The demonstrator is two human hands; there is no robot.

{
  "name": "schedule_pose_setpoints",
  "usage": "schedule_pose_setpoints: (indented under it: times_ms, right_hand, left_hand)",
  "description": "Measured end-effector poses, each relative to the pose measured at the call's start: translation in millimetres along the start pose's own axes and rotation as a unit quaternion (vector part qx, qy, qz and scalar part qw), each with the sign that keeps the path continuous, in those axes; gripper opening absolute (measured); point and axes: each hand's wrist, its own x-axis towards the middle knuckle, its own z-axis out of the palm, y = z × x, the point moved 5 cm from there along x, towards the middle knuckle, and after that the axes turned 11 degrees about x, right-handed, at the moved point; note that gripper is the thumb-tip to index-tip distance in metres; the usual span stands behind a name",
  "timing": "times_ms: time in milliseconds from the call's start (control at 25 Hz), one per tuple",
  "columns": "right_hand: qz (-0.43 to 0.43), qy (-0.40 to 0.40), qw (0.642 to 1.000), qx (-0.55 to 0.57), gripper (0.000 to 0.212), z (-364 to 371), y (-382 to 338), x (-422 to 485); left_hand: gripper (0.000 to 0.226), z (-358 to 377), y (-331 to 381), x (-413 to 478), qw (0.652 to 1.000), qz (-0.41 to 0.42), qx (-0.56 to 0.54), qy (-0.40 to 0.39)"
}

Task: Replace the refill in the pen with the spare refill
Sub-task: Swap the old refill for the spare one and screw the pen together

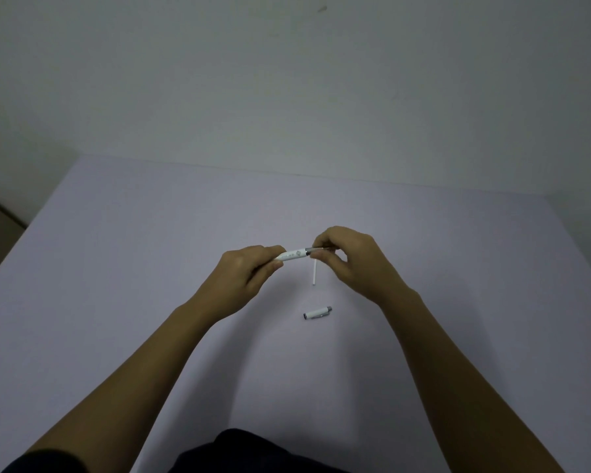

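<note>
Two hands hold a white pen [296,255] up over the pale table [151,250]: the left hand [244,273] has its fingers curled tight around one end, and the right hand [347,256] pinches the other end, near the silver ring, with fingertips close together. A thin white refill [314,273] lies on the table just under the pen. The pen cap [317,312] lies a bit nearer to the person.
</note>
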Motion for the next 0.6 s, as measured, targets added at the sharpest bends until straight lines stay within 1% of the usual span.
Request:
schedule_pose_setpoints:
  times_ms: [80,160,240,280,360,440,480,520,600]
  right_hand:
    - [0.001,0.011,1.000,-0.017,0.031,-0.9,0.3,0.0]
    - [0.006,0.008,1.000,-0.004,0.026,-1.6,1.0,0.1]
    - [-0.008,0.002,1.000,-0.025,0.020,0.3,0.4,0.8]
    - [-0.009,0.001,0.999,-0.043,0.024,1.9,0.3,1.5]
    - [0.011,-0.004,0.997,-0.070,0.040,4.7,1.2,3.9]
    - [0.038,-0.014,0.997,-0.066,0.050,6.3,4.1,6.4]
    - [0.043,-0.020,0.997,-0.054,0.048,6.2,6.1,6.6]
    - [0.045,-0.026,0.998,-0.037,0.042,5.3,7.6,6.3]
    - [0.047,-0.036,0.998,-0.012,0.022,3.2,9.6,4.5]
  left_hand:
    - [0.032,0.5,0.7,0.7,1.000,-0.001,-0.003,0.002]
    - [0.032,1.0,1.5,1.1,1.000,-0.002,-0.001,0.004]
    - [0.031,1.3,1.7,0.8,1.000,-0.003,0.002,0.005]
    - [0.032,1.5,2.0,0.6,1.000,-0.002,0.004,0.006]
    - [0.033,2.2,3.5,0.9,1.000,0.003,0.013,0.009]
    - [0.032,3.4,3.8,0.7,1.000,0.006,0.017,0.009]
    - [0.032,3.9,3.0,0.5,1.000,0.004,0.015,0.008]
    - [0.032,4.0,1.9,0.3,1.000,0.001,0.011,0.008]
    - [0.032,4.1,-0.1,0.4,1.000,-0.004,0.005,0.008]
